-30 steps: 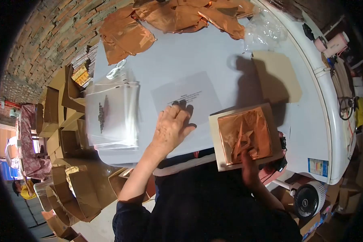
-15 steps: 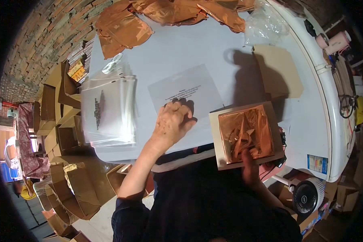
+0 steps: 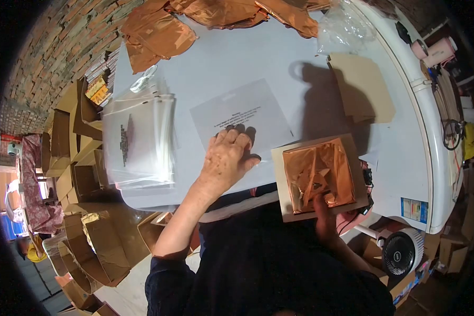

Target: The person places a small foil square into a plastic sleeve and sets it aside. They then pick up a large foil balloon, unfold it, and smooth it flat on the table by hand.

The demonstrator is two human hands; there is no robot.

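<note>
My left hand [image 3: 224,160] rests palm down on the lower part of a clear plastic bag [image 3: 253,97] that lies flat on the table. Its fingers are bent against the plastic, and the thumb stands apart from them. Black warning text is printed on the bag, some of it behind the fingers. My right hand [image 3: 325,221] grips the near edge of a cardboard sheet [image 3: 283,195] with the thumb on top; its other fingers are hidden underneath. Shiny copper-coloured foil [image 3: 318,171], folded into a wrinkled square, lies on this sheet.
A stack of clear printed bags [image 3: 139,142] lies at the table's left. Crumpled copper foil [image 3: 158,39] and clear plastic wrap [image 3: 347,31] line the back. Cardboard sheets [image 3: 363,87] lie right, beside the white table [image 3: 237,58]'s shadowed part. A small fan [image 3: 400,255] stands lower right; cardboard boxes [image 3: 105,242] fill the left.
My view has shifted slightly. My left hand stays on the bag with hardly any movement, and my right hand still holds the cardboard with the foil.
</note>
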